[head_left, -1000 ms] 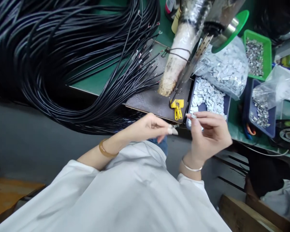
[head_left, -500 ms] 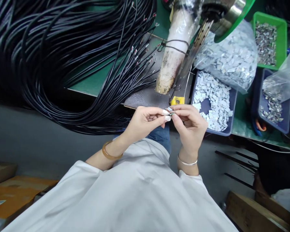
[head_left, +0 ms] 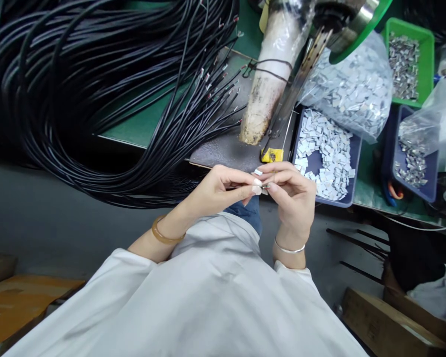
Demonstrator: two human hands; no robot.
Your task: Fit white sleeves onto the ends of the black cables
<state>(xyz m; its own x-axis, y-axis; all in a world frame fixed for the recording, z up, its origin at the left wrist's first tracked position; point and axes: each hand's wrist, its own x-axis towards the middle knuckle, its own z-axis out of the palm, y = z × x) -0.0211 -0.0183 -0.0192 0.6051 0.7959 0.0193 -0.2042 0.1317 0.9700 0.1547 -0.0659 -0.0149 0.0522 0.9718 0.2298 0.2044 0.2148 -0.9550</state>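
My left hand (head_left: 221,189) is closed, thumb and forefinger pinching a thin black cable close to its end. Short coloured wires (head_left: 267,187) stick out of the cable toward the right. My right hand (head_left: 293,196) pinches near these wire tips between thumb and fingers. A small white connector (head_left: 258,172) shows at its fingertips, beside the left forefinger. Both hands meet in front of the table's edge, just below a small yellow block (head_left: 272,155). Much of the held cable is hidden by the left hand.
A large bundle of black cables (head_left: 70,114) lies at left. A plastic-wrapped tube (head_left: 263,94) hangs above the grey board (head_left: 226,153). To the right are a blue tray (head_left: 351,191) of white connectors, a bag (head_left: 353,84), a green bin (head_left: 427,64) and another blue tray (head_left: 418,186).
Both hands have come slightly down, nearer my body. The right fingers have shifted around the wire tips, and the white connector shows more clearly. The view has turned slightly.
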